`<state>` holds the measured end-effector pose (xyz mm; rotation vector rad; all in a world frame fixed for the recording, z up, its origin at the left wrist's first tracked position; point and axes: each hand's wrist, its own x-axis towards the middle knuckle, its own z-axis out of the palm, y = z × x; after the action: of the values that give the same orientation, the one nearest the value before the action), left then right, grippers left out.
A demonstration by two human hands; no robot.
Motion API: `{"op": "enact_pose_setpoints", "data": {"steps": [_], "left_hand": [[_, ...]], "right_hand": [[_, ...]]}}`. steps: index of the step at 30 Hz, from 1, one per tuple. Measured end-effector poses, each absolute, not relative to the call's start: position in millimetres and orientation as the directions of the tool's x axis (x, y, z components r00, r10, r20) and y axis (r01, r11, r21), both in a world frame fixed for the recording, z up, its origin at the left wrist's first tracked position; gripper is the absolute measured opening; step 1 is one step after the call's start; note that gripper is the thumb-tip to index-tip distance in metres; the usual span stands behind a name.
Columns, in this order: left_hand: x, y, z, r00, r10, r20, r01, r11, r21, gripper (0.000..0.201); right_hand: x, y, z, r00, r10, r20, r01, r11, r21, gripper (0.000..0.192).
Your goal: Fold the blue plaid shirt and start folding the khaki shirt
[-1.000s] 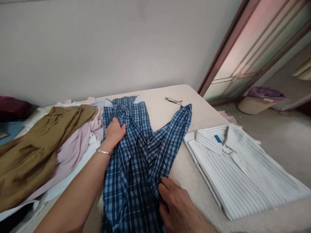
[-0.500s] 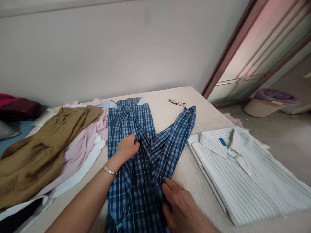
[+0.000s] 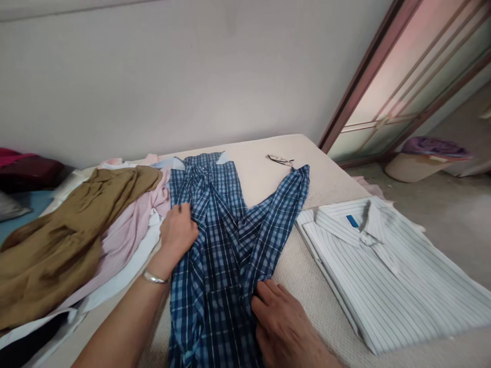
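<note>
A plain off-white plaster wall (image 3: pixel 161 76) is running across the back, evenly lit by soft daylight. A cream textured bed (image 3: pixel 307 286) is filling the foreground and meeting that wall. To the right, a brown-framed sliding door with frosted panes (image 3: pixel 406 87) is leaning across the corner and glowing pale pink and green. Beyond the bed, a grey-beige floor (image 3: pixel 441 214) is stretching away, with a round beige basket topped with purple cloth (image 3: pixel 425 158) sitting on it near the door. At far left, a dark red cushion (image 3: pixel 30 171) is lying above a blue surface (image 3: pixel 23 207).
</note>
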<state>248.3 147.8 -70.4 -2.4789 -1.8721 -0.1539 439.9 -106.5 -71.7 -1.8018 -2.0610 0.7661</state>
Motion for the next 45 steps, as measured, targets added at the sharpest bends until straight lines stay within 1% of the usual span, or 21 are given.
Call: {"op": "enact_pose_setpoints", "data": {"steps": [1,2,3,5,7,10,13,16,18,22,27,29,32,33,35,37,38,40,42,44,45], "left_hand": [[257.1,144.0,-67.9,0.422,0.895,0.147,0.907,-0.417,-0.062,0.056],[265.9,141.4,-66.2,0.577,0.801,0.157,0.816,-0.560,-0.143,0.073],[274.0,140.3,-65.3,0.708,0.695,0.127,0.704,-0.682,-0.199,0.086],[286.3,142.4,-64.9,0.846,0.532,0.032,0.522,-0.815,-0.251,0.097],[293.1,147.9,-64.6,0.881,0.472,-0.044,0.445,-0.856,-0.261,0.095],[296.1,154.8,-62.2,0.885,0.454,-0.103,0.416,-0.870,-0.264,0.081],[295.4,155.4,-60.1,0.887,0.452,-0.094,0.410,-0.865,-0.290,0.058],[293.1,153.0,-60.8,0.869,0.489,-0.078,0.451,-0.846,-0.283,0.050],[290.9,152.2,-61.8,0.859,0.505,-0.086,0.469,-0.842,-0.265,0.048],[284.7,153.2,-62.8,0.862,0.497,-0.098,0.461,-0.850,-0.257,0.041],[278.3,153.8,-61.5,0.853,0.515,-0.088,0.479,-0.838,-0.261,0.044],[284.8,152.0,-57.6,0.836,0.547,-0.051,0.523,-0.820,-0.233,0.046],[316.0,147.9,-48.8,0.806,0.592,0.027,0.590,-0.797,-0.131,0.046],[332.6,147.1,-46.4,0.800,0.599,0.040,0.600,-0.796,-0.080,0.042],[373.4,147.3,-44.1,0.790,0.613,0.029,0.610,-0.790,0.065,0.033],[420.0,150.6,-46.4,0.767,0.641,-0.007,0.625,-0.745,0.232,0.026],[443.5,153.0,-49.2,0.756,0.655,-0.013,0.631,-0.722,0.283,0.023],[487.3,158.0,-57.1,0.722,0.692,0.001,0.648,-0.677,0.348,0.024],[522.4,161.8,-66.7,0.672,0.741,0.020,0.674,-0.621,0.400,0.031],[546.2,163.6,-76.1,0.613,0.790,0.016,0.696,-0.550,0.461,0.036],[553.8,163.9,-79.9,0.587,0.810,0.010,0.703,-0.515,0.490,0.034]], "right_hand": [[439.9,-106.3,-71.7,-0.176,0.977,-0.121,0.822,0.079,-0.564,0.014],[440.2,-106.1,-71.9,-0.182,0.975,-0.125,0.821,0.081,-0.565,0.015],[440.5,-105.9,-72.3,-0.188,0.974,-0.130,0.820,0.083,-0.566,0.015],[441.4,-105.5,-73.2,-0.210,0.968,-0.138,0.817,0.096,-0.569,0.015],[442.0,-105.7,-73.6,-0.230,0.963,-0.140,0.812,0.110,-0.573,0.014],[441.7,-107.3,-72.2,-0.232,0.967,-0.108,0.795,0.124,-0.594,0.015],[441.8,-109.2,-70.1,-0.207,0.978,-0.002,0.761,0.159,-0.629,0.017],[442.4,-109.5,-69.8,-0.203,0.975,0.092,0.739,0.214,-0.639,0.019],[442.2,-109.2,-70.4,-0.244,0.967,0.069,0.749,0.233,-0.620,0.018],[439.8,-108.7,-69.6,-0.308,0.947,-0.087,0.798,0.208,-0.565,0.018],[439.1,-107.2,-65.9,-0.285,0.951,-0.118,0.798,0.167,-0.579,0.016],[439.3,-106.3,-65.9,-0.264,0.954,-0.140,0.801,0.136,-0.584,0.016],[438.3,-105.0,-67.2,-0.252,0.954,-0.163,0.793,0.107,-0.600,0.015],[437.6,-104.5,-67.9,-0.250,0.954,-0.164,0.791,0.103,-0.603,0.016],[435.5,-103.6,-70.2,-0.238,0.958,-0.161,0.799,0.099,-0.593,0.018],[432.9,-103.0,-74.6,-0.234,0.961,-0.150,0.825,0.114,-0.554,0.020],[431.5,-102.8,-77.8,-0.241,0.960,-0.146,0.838,0.130,-0.530,0.020],[428.6,-102.6,-86.2,-0.256,0.958,-0.132,0.859,0.162,-0.485,0.018],[425.9,-102.5,-95.9,-0.254,0.961,-0.106,0.866,0.177,-0.467,0.013],[423.6,-102.5,-105.2,-0.221,0.973,-0.071,0.857,0.159,-0.490,0.009],[422.7,-102.7,-109.2,-0.195,0.979,-0.055,0.846,0.139,-0.515,0.011]]}}
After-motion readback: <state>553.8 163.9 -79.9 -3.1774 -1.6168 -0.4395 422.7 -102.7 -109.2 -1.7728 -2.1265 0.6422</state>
